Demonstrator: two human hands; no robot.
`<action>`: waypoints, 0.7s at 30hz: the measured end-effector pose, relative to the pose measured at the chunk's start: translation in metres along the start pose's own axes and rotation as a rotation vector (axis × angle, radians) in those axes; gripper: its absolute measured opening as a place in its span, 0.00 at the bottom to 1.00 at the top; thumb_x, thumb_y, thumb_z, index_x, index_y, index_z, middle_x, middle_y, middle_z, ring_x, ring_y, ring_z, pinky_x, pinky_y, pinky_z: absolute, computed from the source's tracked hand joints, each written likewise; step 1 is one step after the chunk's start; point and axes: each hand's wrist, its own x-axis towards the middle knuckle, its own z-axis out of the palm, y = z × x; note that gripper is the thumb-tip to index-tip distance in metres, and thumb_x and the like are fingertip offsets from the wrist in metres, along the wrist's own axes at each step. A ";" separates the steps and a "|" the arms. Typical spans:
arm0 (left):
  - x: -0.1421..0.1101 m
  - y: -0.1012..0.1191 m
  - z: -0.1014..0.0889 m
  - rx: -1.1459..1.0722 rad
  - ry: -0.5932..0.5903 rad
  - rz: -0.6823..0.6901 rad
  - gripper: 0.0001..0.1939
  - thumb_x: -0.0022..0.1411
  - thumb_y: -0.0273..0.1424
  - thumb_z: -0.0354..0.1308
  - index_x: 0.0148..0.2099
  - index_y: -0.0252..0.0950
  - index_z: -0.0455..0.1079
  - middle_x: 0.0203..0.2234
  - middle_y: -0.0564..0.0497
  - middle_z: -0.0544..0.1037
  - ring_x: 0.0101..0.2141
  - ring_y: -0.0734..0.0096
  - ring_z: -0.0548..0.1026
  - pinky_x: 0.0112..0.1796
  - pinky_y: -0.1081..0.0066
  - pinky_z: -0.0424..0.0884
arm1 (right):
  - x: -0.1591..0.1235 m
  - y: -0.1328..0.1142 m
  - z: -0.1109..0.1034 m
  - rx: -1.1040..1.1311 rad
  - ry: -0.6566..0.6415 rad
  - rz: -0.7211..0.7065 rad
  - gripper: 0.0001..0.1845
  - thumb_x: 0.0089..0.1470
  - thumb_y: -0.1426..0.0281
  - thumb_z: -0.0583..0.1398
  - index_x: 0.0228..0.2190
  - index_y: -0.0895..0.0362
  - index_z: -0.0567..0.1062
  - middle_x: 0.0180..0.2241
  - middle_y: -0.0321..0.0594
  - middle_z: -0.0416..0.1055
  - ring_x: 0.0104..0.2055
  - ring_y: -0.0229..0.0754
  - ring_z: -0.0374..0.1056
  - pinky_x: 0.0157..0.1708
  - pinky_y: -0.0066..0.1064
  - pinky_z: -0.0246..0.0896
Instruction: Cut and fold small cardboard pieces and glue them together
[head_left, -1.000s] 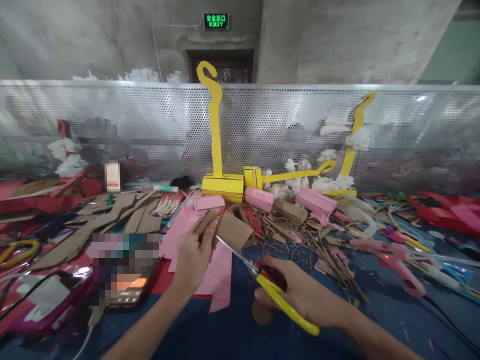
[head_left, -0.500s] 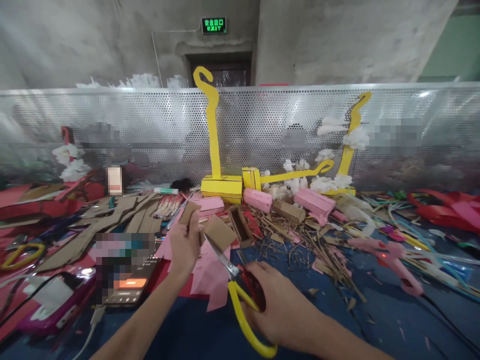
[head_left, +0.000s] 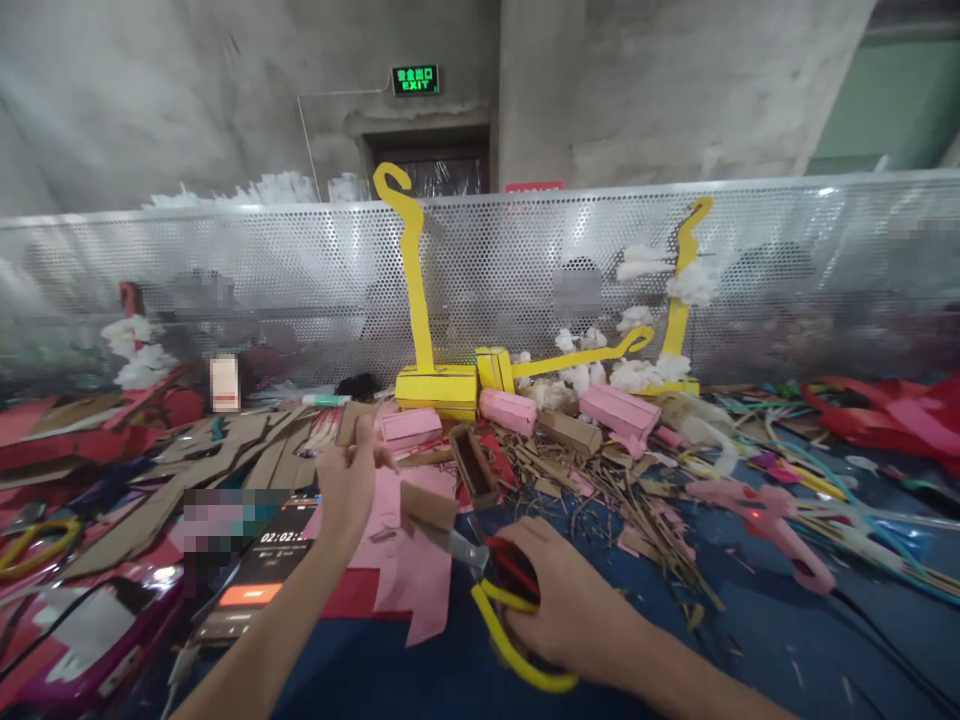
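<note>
Holding scissors (head_left: 472, 557), right hand (head_left: 566, 595); lit sign (head_left: 415, 80) reads EXIT

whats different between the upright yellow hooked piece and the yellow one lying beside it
The upright yellow hook-topped paper-like piece raises its neck upward; the lying yellow loop-ended paper-like piece stretches its neck sideways. The upright piece's box looks wide and low, the lying piece's narrower. Both are yellow, with a long neck, a box and a curled tip.

Phone (head_left: 274, 565) partly hidden by left forearm (head_left: 300, 600). Scissors (head_left: 517, 668): blade tip indistinct at cardboard (head_left: 426, 508). Red strips (head_left: 855, 430) cut off at right edge.
</note>
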 end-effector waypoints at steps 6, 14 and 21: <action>-0.018 0.013 0.002 0.077 -0.379 0.307 0.18 0.69 0.41 0.52 0.47 0.37 0.80 0.30 0.48 0.85 0.32 0.62 0.80 0.35 0.72 0.71 | 0.001 0.008 -0.003 0.015 -0.044 0.001 0.26 0.42 0.75 0.63 0.47 0.56 0.75 0.43 0.43 0.70 0.46 0.48 0.67 0.48 0.34 0.63; -0.003 -0.010 -0.002 0.290 -0.238 0.461 0.14 0.66 0.38 0.55 0.47 0.42 0.79 0.37 0.47 0.85 0.20 0.69 0.72 0.31 0.69 0.66 | -0.003 0.001 -0.002 0.021 -0.111 -0.035 0.25 0.43 0.72 0.65 0.47 0.55 0.74 0.44 0.42 0.69 0.46 0.47 0.67 0.49 0.35 0.63; 0.033 -0.033 -0.014 0.532 -0.168 0.228 0.25 0.68 0.45 0.48 0.23 0.38 0.71 0.15 0.48 0.70 0.23 0.59 0.71 0.27 0.66 0.60 | 0.005 0.012 -0.021 0.000 -0.105 -0.053 0.18 0.53 0.71 0.63 0.47 0.55 0.74 0.48 0.44 0.69 0.51 0.47 0.66 0.54 0.37 0.60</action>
